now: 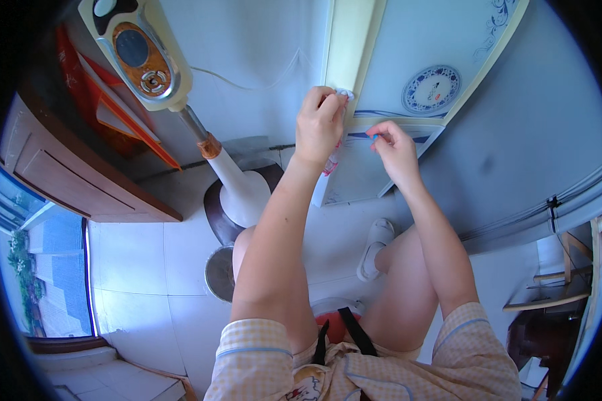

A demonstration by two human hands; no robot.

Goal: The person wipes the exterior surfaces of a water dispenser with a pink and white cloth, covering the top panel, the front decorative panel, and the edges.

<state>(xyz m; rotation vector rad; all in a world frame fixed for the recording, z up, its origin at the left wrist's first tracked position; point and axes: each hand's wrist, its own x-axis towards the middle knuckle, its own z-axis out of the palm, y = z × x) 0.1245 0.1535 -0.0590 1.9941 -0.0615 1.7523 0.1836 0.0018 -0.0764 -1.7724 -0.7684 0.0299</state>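
My left hand is closed on a crumpled piece of white and pink plastic packaging, which hangs down beside my wrist; a white part of it shows above my fingers. To its right, my right hand pinches a small blue object between thumb and fingertips; what it is I cannot tell. Both hands are in front of a cream-framed cabinet with pale panels, one bearing a blue patterned plate print. The cabinet's lower door is behind my right hand.
A floor-standing fan with a control panel stands at left. Beside my leg is a metal bin. A brown wooden door and red flags are farther left. Wooden furniture stands at right. A slippered foot rests on the tiled floor.
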